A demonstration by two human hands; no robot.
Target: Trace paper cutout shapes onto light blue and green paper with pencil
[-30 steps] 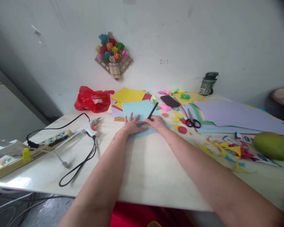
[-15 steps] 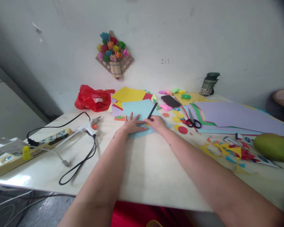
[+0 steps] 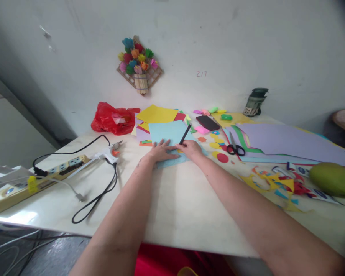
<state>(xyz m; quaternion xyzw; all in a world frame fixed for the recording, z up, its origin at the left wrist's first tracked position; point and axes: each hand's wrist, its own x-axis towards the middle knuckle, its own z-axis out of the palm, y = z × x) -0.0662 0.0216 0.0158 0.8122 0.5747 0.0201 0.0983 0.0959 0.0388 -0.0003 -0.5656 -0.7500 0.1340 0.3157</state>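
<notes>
- While the left hand (image 3: 161,150) lies flat on the light-blue paper (image 3: 169,129) with fingers spread, grasping nothing, the right hand (image 3: 191,148) grips a black pen (image 3: 185,134) between thumb and fingers.
- Location: the pen is over the near part of the paper, just beside the left hand's fingers. The paper lies on the table (image 3: 175,207), in front of the person.
- Step in hand (judged): marking or tracing on the paper, with the left hand as hold-down. Tip contact is hidden by the fingers and cannot be confirmed.
- Next move (judged): any further stroke calls for steady left-hand pressure, a pen path clear of the left fingers, and care not to displace the small orange-yellow piece (image 3: 179,151) between the hands.
- Orientation: the pen's long axis is tilted, neither upright nor flat. The exposed end points up and to the right in the head view; the lower end runs down-left into the grip.
</notes>
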